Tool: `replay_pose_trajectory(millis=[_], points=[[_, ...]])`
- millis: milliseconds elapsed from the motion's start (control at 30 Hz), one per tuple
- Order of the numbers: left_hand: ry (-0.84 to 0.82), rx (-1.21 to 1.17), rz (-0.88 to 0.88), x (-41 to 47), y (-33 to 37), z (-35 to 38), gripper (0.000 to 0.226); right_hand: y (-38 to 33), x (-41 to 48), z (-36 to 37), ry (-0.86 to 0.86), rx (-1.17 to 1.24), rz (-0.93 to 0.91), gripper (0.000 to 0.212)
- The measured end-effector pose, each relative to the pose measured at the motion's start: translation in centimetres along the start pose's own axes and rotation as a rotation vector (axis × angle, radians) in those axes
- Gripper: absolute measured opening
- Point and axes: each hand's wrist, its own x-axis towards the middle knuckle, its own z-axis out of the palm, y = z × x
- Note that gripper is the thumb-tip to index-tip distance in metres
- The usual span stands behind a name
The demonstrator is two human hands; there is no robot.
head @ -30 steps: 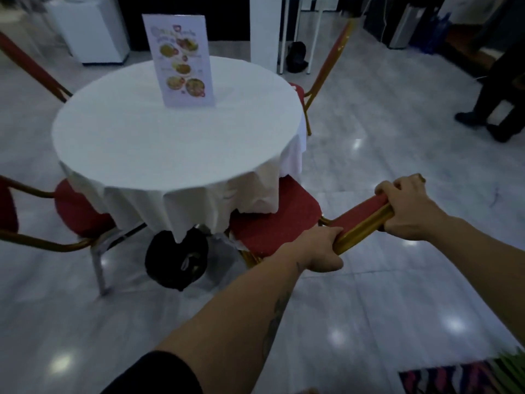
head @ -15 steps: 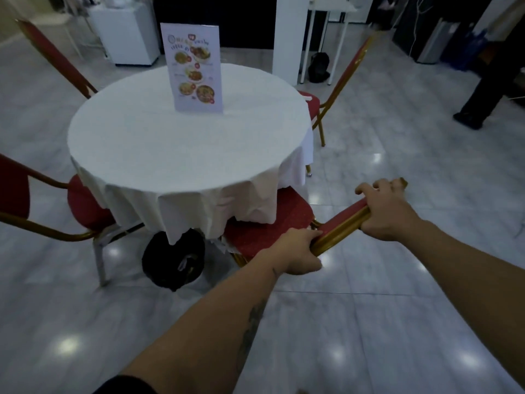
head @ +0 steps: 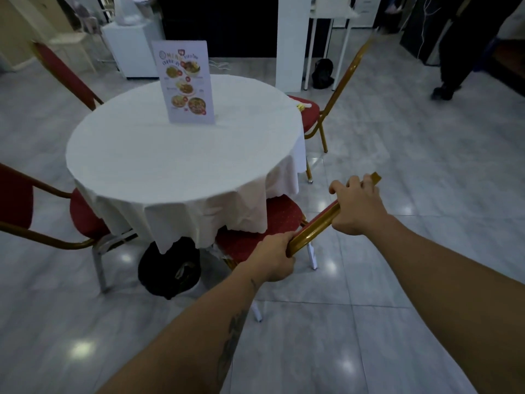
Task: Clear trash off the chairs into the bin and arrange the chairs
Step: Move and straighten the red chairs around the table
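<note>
Both forearms reach forward from the bottom of the frame, and the left hand and right hand each clench the gold top rail of a red-cushioned chair. Its seat sits at centre, partly tucked beneath the white tablecloth.

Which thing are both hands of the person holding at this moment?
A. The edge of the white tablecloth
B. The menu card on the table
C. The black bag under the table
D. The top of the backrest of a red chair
D: the left hand and the right hand are both closed around the gold top rail of the red chair's backrest, away from the tablecloth.
</note>
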Motion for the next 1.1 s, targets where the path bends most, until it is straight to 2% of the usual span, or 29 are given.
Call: replay_pose_trajectory(millis=[267,400,567,633,767,933,1100], points=[[-0.066,-0.008,-0.003,1.8,0.3,-1.0,0.068,0.5,1.6,-0.3,-0.021,-0.066,-0.002,0.064],[-0.047,0.013,0.007,1.2,0.6,-0.9,0.059,0.6,1.5,-0.1,-0.020,-0.051,-0.005,0.061],[-0.047,-0.053,-0.010,-0.7,0.2,-2.2,0.052,-2.2,0.3,-2.5,-0.242,-0.339,-0.005,0.069],[0.010,-0.107,-0.045,-2.1,-1.3,-3.5,0.048,-5.1,-0.2,-3.4,-0.335,-0.354,-0.074,0.065],[0.123,-0.183,-0.147,-4.2,-6.1,-7.2,0.039,-12.1,-0.3,-3.5,-0.462,-0.086,-0.256,0.045],[0.250,-0.283,-0.255,-6.5,-15.2,-13.0,0.034,-22.4,1.9,-1.6,-0.471,0.049,-0.416,0.051],[0.297,-0.434,-0.395,-7.3,-25.9,-18.3,0.022,-32.5,5.6,2.8,-0.550,0.164,-0.395,0.054]])
